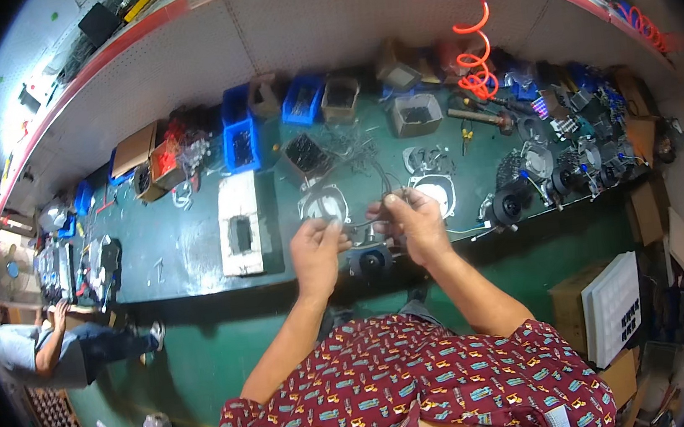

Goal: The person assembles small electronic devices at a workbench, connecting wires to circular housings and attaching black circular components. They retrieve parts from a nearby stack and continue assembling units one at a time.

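Observation:
Over the front edge of the green workbench, my left hand (318, 254) pinches a thin dark cable (360, 225) with thumb and fingers together. The cable runs across to my right hand (415, 220), whose fingers are closed on it too. A darker looped length (384, 177) rises above the right hand. Just below and between the hands sits a black motor-like part (370, 259) with a round centre. Behind the hands lie a whitish round-framed part (324, 204) and a similar metal frame (434, 193). My fingers partly hide the cable's ends.
A white block with a rectangular opening (240, 225) stands left. Blue bins (241, 146) and a cardboard box of small parts (417, 115) line the back. An orange coiled hose (472, 55) hangs down. Motor assemblies (506, 205) crowd the right. Another person (62, 351) works far left.

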`<act>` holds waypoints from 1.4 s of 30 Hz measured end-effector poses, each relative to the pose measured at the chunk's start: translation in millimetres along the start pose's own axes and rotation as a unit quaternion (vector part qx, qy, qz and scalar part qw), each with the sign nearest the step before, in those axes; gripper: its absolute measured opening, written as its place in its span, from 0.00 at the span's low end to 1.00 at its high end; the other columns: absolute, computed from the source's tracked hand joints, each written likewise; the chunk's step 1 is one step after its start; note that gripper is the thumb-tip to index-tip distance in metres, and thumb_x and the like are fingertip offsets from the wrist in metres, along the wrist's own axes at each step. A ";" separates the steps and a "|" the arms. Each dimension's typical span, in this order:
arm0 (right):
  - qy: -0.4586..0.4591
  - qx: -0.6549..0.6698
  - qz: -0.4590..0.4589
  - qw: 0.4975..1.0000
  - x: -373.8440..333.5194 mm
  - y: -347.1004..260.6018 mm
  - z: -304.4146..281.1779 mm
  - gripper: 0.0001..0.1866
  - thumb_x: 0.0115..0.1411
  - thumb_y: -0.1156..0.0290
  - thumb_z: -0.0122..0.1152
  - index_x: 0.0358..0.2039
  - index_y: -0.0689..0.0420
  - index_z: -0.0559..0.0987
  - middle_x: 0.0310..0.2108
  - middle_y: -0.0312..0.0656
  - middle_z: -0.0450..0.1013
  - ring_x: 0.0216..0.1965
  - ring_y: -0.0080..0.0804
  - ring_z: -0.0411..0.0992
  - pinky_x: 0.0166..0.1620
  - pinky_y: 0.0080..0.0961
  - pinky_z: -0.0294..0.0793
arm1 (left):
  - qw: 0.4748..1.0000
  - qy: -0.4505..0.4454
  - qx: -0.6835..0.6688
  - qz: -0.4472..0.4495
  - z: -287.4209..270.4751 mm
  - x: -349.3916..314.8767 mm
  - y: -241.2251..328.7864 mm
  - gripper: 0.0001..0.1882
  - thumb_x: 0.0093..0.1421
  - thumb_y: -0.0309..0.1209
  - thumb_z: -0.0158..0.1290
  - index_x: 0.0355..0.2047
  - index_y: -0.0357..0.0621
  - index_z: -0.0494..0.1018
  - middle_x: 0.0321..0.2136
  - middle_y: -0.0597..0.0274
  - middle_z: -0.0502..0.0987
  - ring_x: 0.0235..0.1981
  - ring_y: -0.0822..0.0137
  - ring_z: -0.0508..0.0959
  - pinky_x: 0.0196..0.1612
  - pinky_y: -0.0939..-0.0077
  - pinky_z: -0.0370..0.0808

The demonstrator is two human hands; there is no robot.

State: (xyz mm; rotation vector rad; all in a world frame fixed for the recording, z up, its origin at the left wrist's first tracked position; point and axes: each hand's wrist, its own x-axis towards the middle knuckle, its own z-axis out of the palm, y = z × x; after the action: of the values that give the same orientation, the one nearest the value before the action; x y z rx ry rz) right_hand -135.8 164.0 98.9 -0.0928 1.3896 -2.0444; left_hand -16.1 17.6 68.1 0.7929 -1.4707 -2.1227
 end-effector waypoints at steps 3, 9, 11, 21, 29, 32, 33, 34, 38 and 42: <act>0.002 -0.028 -0.014 0.999 8.5 13.2 35.1 0.11 0.67 0.67 0.61 0.39 0.64 0.76 0.39 0.48 0.80 0.38 0.33 0.81 0.38 0.28 0.83 | 1.000 0.024 -0.001 0.016 -38.3 6.3 7.6 0.08 0.66 0.28 0.58 0.33 0.38 0.71 0.26 0.60 0.77 0.25 0.73 0.79 0.30 0.78 0.81; 0.086 -0.056 -0.097 0.990 40.7 10.8 60.0 0.11 0.69 0.68 0.56 0.42 0.64 0.71 0.30 0.41 0.74 0.27 0.27 0.74 0.37 0.27 0.80 | 0.995 0.080 -0.044 -0.029 -90.7 24.1 26.2 0.09 0.71 0.33 0.52 0.35 0.41 0.68 0.26 0.60 0.77 0.23 0.73 0.77 0.28 0.78 0.79; 0.111 -0.101 -0.125 0.981 67.3 6.4 53.1 0.10 0.69 0.68 0.55 0.41 0.63 0.72 0.26 0.38 0.70 0.24 0.24 0.70 0.33 0.26 0.80 | 0.995 0.090 -0.021 -0.032 -113.0 26.2 21.6 0.08 0.72 0.33 0.49 0.37 0.43 0.67 0.26 0.60 0.76 0.22 0.73 0.75 0.26 0.78 0.77; 0.231 -0.392 -0.141 0.879 227.7 3.4 -46.0 0.14 0.58 0.67 0.62 0.32 0.69 0.79 0.26 0.48 0.78 0.22 0.35 0.79 0.24 0.35 0.80 | 0.993 0.080 0.025 -0.087 -153.4 8.1 -8.0 0.03 0.70 0.28 0.50 0.41 0.43 0.69 0.28 0.62 0.76 0.25 0.75 0.75 0.28 0.80 0.77; 0.350 -0.532 -0.336 0.694 301.0 -85.2 -159.0 0.41 0.48 0.55 0.74 0.53 0.73 0.71 0.48 0.66 0.75 0.51 0.54 0.75 0.53 0.43 0.74 | 0.993 0.024 0.018 -0.115 -133.1 19.7 -6.5 0.06 0.69 0.27 0.51 0.42 0.37 0.71 0.29 0.62 0.76 0.26 0.74 0.74 0.30 0.77 0.78; 0.303 -0.436 -0.383 0.756 247.8 -66.9 -83.5 0.28 0.53 0.62 0.71 0.50 0.67 0.77 0.40 0.56 0.79 0.43 0.47 0.79 0.47 0.39 0.77 | 0.989 0.067 0.024 -0.133 -136.9 19.8 -10.7 0.07 0.69 0.29 0.54 0.39 0.37 0.73 0.27 0.62 0.77 0.25 0.75 0.75 0.29 0.79 0.78; 0.213 -0.336 -0.335 0.855 208.1 -57.8 -45.9 0.19 0.57 0.69 0.67 0.46 0.68 0.79 0.35 0.47 0.79 0.35 0.34 0.79 0.40 0.32 0.80 | 0.988 0.061 0.035 -0.140 -138.2 23.2 -15.9 0.07 0.68 0.29 0.54 0.38 0.37 0.73 0.27 0.62 0.77 0.25 0.75 0.75 0.29 0.79 0.78; 0.162 -0.222 -0.296 0.915 167.7 -43.5 -17.2 0.14 0.61 0.74 0.63 0.44 0.68 0.78 0.34 0.42 0.78 0.32 0.25 0.77 0.36 0.24 0.79 | 0.987 0.047 0.044 -0.148 -135.5 27.5 -21.7 0.07 0.68 0.29 0.55 0.37 0.37 0.73 0.28 0.62 0.77 0.25 0.75 0.75 0.29 0.79 0.78; 0.051 -0.253 -0.113 0.960 64.8 46.0 9.9 0.14 0.61 0.74 0.63 0.45 0.68 0.77 0.34 0.40 0.79 0.34 0.26 0.77 0.38 0.25 0.78 | 0.982 0.009 0.036 -0.186 -116.5 43.8 -41.3 0.07 0.68 0.29 0.55 0.37 0.38 0.73 0.28 0.62 0.77 0.24 0.75 0.75 0.29 0.79 0.79; 0.079 -0.419 -0.097 0.899 52.1 103.0 -0.2 0.17 0.54 0.75 0.66 0.44 0.67 0.79 0.35 0.49 0.80 0.36 0.34 0.80 0.42 0.30 0.80 | 0.975 0.008 0.009 -0.224 -104.3 52.2 -62.0 0.06 0.68 0.29 0.55 0.35 0.41 0.73 0.27 0.63 0.78 0.23 0.75 0.75 0.29 0.80 0.78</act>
State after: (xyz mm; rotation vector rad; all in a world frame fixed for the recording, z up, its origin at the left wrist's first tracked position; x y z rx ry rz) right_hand -127.8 112.6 -4.2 -0.4534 2.3593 -1.4674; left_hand 13.3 -66.7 -29.3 1.2414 -1.4028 -2.4138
